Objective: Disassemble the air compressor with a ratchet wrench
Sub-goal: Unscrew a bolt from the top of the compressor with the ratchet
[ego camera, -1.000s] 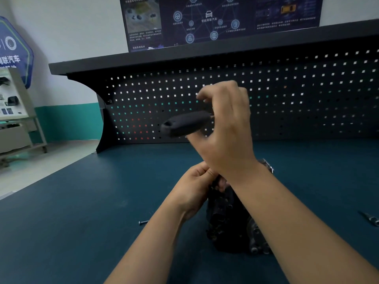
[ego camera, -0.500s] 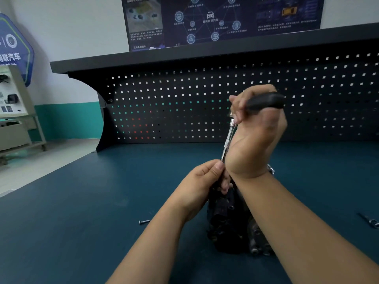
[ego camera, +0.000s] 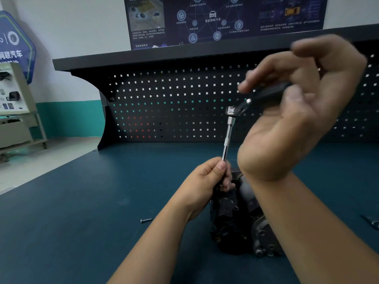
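The dark air compressor [ego camera: 233,218] stands upright on the blue workbench [ego camera: 82,222], partly hidden by both forearms. A chrome extension bar [ego camera: 227,138] rises from its top to the ratchet wrench head [ego camera: 232,111]. My left hand [ego camera: 207,183] pinches the lower part of the bar just above the compressor. My right hand [ego camera: 297,111] is motion-blurred, palm toward me, fingers loosely curled around the wrench's black handle [ego camera: 266,95], which points right.
A loose screw [ego camera: 146,220] lies on the bench left of the compressor. A small metal piece [ego camera: 372,222] sits near the right edge. A black pegboard [ego camera: 174,111] backs the bench, and a cabinet [ego camera: 14,111] stands on the floor at far left.
My right hand has swung the wrench handle from the left round to the right and its grip has loosened. My left hand stays on the extension bar, which is now more exposed.
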`<act>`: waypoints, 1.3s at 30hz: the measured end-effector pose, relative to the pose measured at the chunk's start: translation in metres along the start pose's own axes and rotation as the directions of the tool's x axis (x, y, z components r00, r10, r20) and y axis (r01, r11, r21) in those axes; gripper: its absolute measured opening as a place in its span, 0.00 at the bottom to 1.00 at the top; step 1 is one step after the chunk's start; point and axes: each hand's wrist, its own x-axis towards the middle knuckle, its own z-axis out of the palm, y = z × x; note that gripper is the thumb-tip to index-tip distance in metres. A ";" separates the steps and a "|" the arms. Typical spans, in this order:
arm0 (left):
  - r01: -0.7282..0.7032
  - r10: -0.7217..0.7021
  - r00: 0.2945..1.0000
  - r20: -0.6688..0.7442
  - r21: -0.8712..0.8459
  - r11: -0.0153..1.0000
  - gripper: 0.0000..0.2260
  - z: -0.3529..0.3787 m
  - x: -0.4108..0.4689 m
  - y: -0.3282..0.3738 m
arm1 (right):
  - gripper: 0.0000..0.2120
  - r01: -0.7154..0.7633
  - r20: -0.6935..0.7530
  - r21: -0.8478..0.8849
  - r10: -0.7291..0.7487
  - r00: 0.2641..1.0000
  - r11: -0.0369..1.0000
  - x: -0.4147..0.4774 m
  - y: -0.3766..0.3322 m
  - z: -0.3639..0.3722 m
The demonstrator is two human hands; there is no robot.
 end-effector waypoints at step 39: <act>-0.047 0.056 0.994 0.090 -0.096 0.994 0.12 -0.004 -0.002 -0.006 | 0.25 0.063 0.513 -0.649 0.374 0.773 0.758 -0.003 0.014 -0.037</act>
